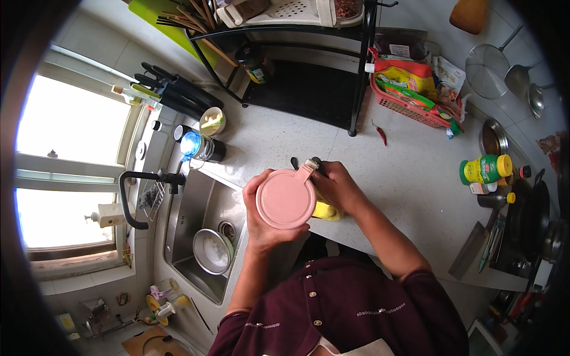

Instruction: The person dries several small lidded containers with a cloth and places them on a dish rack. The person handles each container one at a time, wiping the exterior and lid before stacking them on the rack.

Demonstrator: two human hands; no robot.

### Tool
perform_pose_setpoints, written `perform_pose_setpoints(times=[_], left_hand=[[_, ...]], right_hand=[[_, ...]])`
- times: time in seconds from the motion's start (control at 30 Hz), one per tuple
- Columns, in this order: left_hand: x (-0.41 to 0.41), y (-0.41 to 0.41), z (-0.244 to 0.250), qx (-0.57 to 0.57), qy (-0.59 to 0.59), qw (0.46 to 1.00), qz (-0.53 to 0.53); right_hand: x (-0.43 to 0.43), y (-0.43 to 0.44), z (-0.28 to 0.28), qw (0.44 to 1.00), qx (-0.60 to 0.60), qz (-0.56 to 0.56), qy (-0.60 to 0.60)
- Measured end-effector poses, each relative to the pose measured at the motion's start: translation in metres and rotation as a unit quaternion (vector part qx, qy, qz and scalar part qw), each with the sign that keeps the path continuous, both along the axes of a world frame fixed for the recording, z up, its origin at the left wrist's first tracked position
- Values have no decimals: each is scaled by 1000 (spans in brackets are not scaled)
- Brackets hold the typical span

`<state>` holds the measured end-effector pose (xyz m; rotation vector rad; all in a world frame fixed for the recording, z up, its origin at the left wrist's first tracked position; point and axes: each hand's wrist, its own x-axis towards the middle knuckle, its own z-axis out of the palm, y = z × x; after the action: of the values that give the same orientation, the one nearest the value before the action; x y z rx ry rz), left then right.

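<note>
My left hand (258,222) is wrapped around a round container with a pink lid (286,199), held up close to the camera near the counter's front edge. The lid has a small hinged or latched tab at its upper right. My right hand (335,184) is closed around a dark handle beside that tab; whether the handle belongs to the container cannot be told. Beneath the right hand, a yellow cloth or similar item (328,211) lies on the counter (401,178). The container's body is hidden below the lid.
At left, the steel sink (200,271) holds a metal bowl (213,252) under a black faucet (133,200). A knife block (182,95) and black rack (303,93) stand behind. A red basket (405,111), a dried chili (380,133) and a cleaver (467,250) are at right.
</note>
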<state>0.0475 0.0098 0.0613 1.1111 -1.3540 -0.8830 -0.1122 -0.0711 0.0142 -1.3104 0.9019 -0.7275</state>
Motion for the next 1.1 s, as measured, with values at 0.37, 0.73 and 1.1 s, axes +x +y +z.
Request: perform_pose_setpoints(times=[0.37, 0.73, 1.1], left_hand=[[-8, 5, -12, 44, 78, 996, 30], [-36, 6, 1, 3, 23, 1000, 15], [-41, -3, -4, -115, -86, 989, -28]], right_hand=[[-11, 19, 22, 996, -76, -52, -22], [-23, 7, 19, 998, -46, -42, -21], [-47, -1, 23, 986, -162, -21, 24]])
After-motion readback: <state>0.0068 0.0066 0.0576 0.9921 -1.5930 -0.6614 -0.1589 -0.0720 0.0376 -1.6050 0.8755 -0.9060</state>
